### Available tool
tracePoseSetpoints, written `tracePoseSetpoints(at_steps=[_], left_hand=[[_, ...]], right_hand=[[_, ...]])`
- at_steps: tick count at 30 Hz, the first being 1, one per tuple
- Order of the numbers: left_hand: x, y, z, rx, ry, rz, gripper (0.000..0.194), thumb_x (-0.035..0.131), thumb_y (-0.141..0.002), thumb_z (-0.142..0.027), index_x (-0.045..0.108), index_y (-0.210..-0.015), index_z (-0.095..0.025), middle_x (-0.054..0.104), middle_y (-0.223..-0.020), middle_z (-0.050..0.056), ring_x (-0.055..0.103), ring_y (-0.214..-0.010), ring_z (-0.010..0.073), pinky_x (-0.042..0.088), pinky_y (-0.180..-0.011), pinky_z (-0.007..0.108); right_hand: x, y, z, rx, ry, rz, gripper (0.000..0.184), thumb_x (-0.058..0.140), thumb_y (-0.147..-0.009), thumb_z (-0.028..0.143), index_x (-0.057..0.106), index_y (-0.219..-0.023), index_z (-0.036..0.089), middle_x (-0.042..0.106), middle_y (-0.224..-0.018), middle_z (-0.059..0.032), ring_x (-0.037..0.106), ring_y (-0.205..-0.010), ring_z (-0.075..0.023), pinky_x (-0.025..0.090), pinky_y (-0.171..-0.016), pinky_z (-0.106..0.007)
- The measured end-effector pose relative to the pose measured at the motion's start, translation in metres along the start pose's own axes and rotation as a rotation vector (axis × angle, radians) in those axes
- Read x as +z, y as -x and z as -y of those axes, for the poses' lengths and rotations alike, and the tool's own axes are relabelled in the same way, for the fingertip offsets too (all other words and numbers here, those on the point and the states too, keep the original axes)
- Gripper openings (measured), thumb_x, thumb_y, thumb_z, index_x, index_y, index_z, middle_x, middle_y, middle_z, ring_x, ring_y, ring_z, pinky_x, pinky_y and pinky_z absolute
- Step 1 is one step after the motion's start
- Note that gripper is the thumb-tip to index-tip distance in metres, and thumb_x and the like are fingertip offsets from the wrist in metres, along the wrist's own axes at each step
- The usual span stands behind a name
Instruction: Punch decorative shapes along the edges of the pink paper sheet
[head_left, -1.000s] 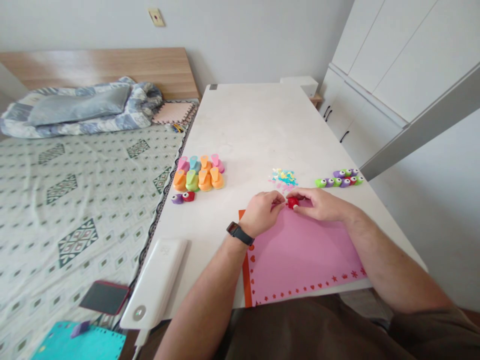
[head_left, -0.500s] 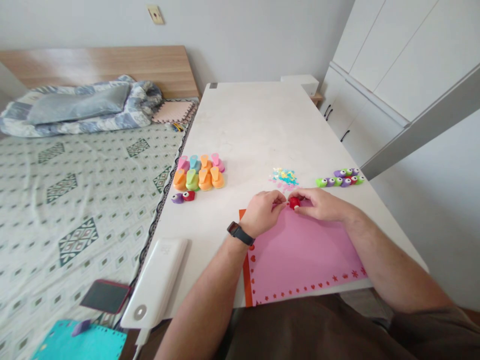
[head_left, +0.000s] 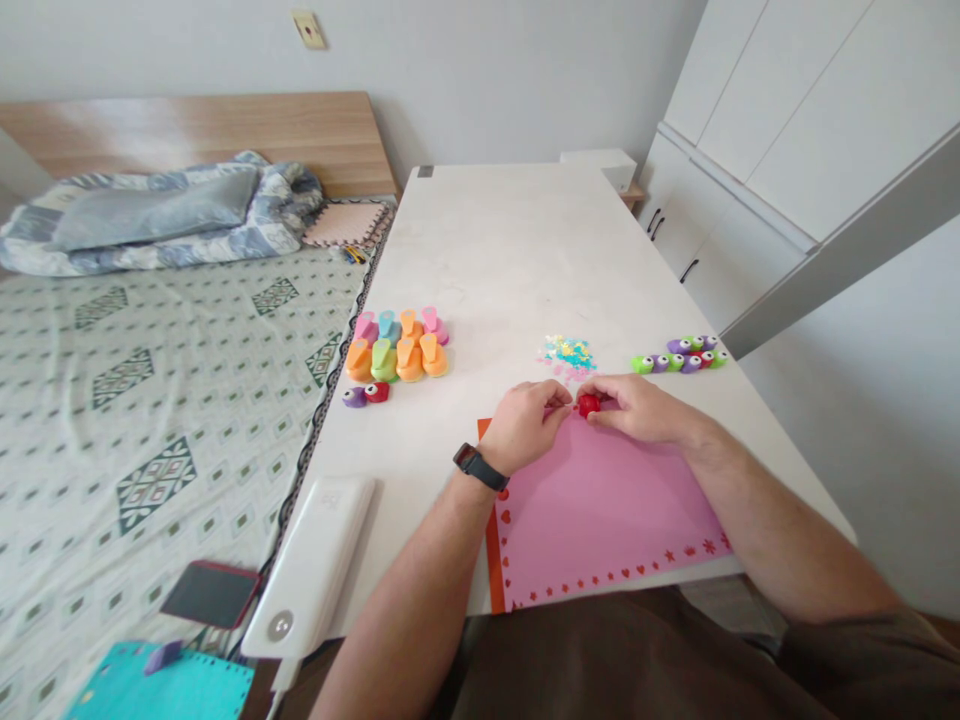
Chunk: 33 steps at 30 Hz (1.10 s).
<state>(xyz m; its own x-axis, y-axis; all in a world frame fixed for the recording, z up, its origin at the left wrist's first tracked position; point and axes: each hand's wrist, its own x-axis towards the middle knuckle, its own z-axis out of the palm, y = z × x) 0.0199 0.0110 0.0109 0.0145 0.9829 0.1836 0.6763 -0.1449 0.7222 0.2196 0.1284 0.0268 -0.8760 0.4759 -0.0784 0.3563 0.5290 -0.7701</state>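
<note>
A pink foam or paper sheet (head_left: 607,510) lies at the table's near edge, with small shapes punched along its left and near borders. Orange-red (head_left: 493,560) shows through the holes and as a strip on the left. At the sheet's far edge my right hand (head_left: 637,408) grips a small red craft punch (head_left: 589,405). My left hand (head_left: 529,425), with a dark watch on its wrist, is closed in a pinch at the same edge, just left of the punch. Colourful punched-out bits (head_left: 568,354) are heaped beyond my hands.
Larger craft punches (head_left: 397,345) stand in rows on the left, near a purple and a red small punch (head_left: 376,392). More small punches (head_left: 679,358) line the right edge. A white power bank (head_left: 311,565) lies at the near left; a phone (head_left: 211,593) rests on the bed.
The red punch has turned slightly in my right hand, and its white spot no longer shows. My left hand stays in nearly the same place.
</note>
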Motion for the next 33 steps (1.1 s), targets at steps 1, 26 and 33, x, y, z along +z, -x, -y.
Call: tracePoseSetpoints(at_steps=[1,26,33], left_hand=[[0.0,0.0,-0.001,-0.002,0.005,0.003,0.009,0.061,-0.094,-0.022,0.069,-0.098,-0.021,0.075,-0.092,0.003,0.069,-0.088,0.0184,0.052,-0.084,0.032],[0.02,-0.002,-0.003,0.047,-0.231,0.061,0.044,0.066,-0.092,-0.057,0.059,-0.109,-0.018,0.072,-0.095,0.009,0.069,-0.09,0.0285,0.051,-0.084,0.04],[0.021,-0.003,-0.005,0.065,-0.277,0.079,0.041,0.064,-0.094,-0.056,0.058,-0.109,-0.018,0.071,-0.095,0.01,0.068,-0.09,0.0287,0.05,-0.087,0.041]], right_hand=[[0.0,0.0,0.0,0.0,0.005,-0.002,0.014,0.066,-0.085,0.021,0.071,-0.099,0.022,0.072,-0.093,-0.0024,0.065,-0.086,-0.0209,0.05,-0.081,-0.033],[0.015,-0.003,0.0,-0.067,0.137,-0.056,0.014,0.067,-0.085,0.017,0.069,-0.097,0.023,0.074,-0.094,-0.0053,0.066,-0.086,-0.0245,0.05,-0.081,-0.039],[0.016,-0.002,-0.003,-0.091,0.15,-0.076,0.021,0.067,-0.084,0.016,0.07,-0.103,0.023,0.074,-0.102,-0.0077,0.066,-0.093,-0.0269,0.049,-0.086,-0.041]])
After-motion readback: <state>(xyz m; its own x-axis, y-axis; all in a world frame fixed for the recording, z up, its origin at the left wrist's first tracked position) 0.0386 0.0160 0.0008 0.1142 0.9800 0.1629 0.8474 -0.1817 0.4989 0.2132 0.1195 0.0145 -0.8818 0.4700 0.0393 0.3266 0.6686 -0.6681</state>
